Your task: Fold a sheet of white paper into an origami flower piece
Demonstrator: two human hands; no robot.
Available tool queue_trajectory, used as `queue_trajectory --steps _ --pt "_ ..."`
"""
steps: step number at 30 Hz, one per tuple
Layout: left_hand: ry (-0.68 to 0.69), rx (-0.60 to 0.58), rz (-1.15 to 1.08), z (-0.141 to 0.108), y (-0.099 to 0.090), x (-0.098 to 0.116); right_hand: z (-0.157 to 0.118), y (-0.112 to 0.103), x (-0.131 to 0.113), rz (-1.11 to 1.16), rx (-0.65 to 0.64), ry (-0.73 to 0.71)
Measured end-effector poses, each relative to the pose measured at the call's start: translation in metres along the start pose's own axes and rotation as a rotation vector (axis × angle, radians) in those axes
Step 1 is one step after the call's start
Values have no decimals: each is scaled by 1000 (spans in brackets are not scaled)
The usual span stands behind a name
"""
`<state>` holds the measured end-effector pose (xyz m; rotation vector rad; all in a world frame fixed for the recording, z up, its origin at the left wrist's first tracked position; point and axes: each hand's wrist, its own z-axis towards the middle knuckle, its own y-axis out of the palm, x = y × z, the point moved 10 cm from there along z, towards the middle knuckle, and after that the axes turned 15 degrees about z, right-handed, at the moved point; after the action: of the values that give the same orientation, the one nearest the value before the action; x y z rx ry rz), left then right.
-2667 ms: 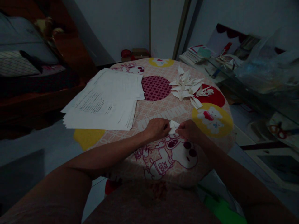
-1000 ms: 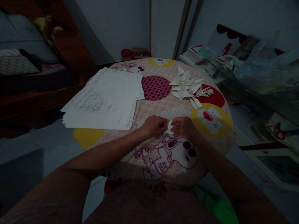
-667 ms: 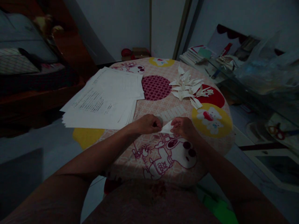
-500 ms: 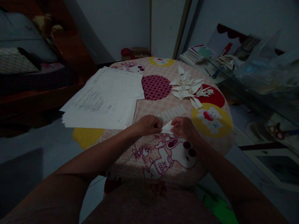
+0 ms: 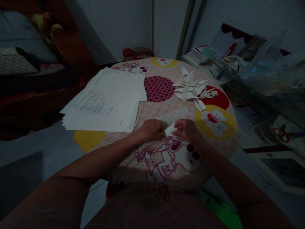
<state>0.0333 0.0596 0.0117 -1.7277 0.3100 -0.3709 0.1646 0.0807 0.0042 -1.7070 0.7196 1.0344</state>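
A small folded piece of white paper lies between my hands, low over the round table near its front. My left hand is closed, its fingertips on the paper's left end. My right hand pinches the right end between thumb and fingers. Just behind the paper is a pale striped strip, partly hidden by my hands. Farther back on the right lies a cluster of folded white paper pieces with pointed petals, like origami flowers.
A stack of printed paper sheets covers the table's left side. The tablecloth has cartoon prints. To the right, a glass shelf holds a clear plastic bag and a pile of booklets; scissors lie lower down.
My left fingers have curled in more tightly at the paper's left end. The right hand keeps its pinch, almost in place.
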Motion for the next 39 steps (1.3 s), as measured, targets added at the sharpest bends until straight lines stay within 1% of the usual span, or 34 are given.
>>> queue_trajectory --steps 3,7,13,20,24,28,33,39 --pt "-11 -15 65 0 1 1 -2 2 -11 -117 34 -50" --pt "-7 -40 74 0 0 3 -7 6 -20 -244 88 -79" --pt "-15 -56 63 0 1 1 -13 12 -26 -337 133 -160" --pt "-9 -52 59 -1 -1 2 -17 14 -25 -341 113 -167" --pt "-5 -48 2 -1 1 1 -17 13 -22 -327 86 -152" --pt "4 -29 -24 1 4 -1 -17 8 -19 -273 48 -177" --pt "2 -39 19 2 7 -2 -15 -1 -12 -238 12 -140" --pt "2 -50 -18 2 6 -1 -14 -7 -5 -224 -17 -152"
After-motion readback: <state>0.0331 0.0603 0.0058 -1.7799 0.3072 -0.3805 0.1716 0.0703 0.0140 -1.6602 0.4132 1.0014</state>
